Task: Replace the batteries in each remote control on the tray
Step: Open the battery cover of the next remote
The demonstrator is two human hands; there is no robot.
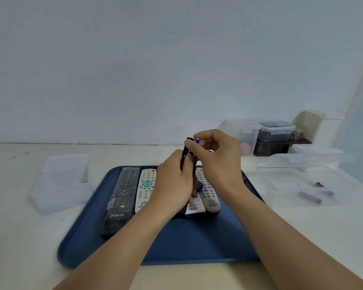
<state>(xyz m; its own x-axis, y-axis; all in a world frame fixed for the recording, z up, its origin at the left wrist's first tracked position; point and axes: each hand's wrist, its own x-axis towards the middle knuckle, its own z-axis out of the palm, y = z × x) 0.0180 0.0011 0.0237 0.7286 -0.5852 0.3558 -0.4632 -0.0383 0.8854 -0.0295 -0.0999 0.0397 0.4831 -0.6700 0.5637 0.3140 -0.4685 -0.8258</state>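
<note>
A slim black remote (186, 155) is gripped upright by the left hand (173, 185) above the far edge of the blue tray (193, 239). A small battery (197, 140) is pinched by the right hand (217, 158) at the remote's top end. Bare tray surface is left toward the tray's near edge.

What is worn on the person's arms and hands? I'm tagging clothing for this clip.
Nothing shows on either: the left hand and right hand are bare, with no gloves, rings, watch or bands visible. Both forearms are uncovered to the frame's edge; no sleeve appears.
</note>
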